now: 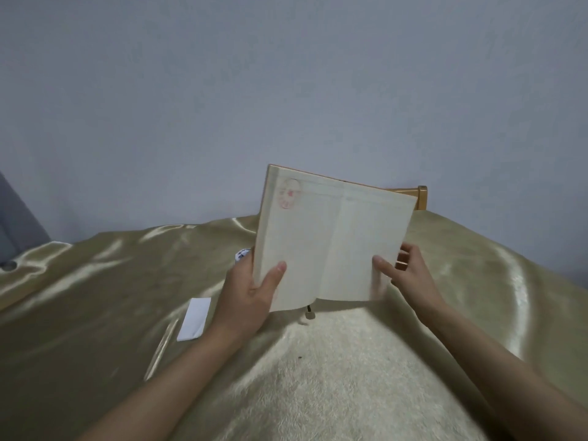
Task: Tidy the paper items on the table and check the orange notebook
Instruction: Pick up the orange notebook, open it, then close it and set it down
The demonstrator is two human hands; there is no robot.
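The open orange-edged notebook with cream pages (331, 240) is held upright above the gold satin-covered surface (95, 281). The left hand (251, 291) has its grip clamped on the left page edge, the right hand (407, 275) on the right. A folded white paper (194, 319) lies left of them.

- We see a dim, soft indoor light with a cool grey-blue cast on the wall (286, 74).
- Bright glare streaks run over the satin cloth (95, 281), strongest at the right edge, so the light perhaps comes from the right.
- The notebook (331, 237) casts a soft shadow below it.
- Its right page edge is motion-blurred.
- Wide-angle bending curves the edges; detail is soft throughout.
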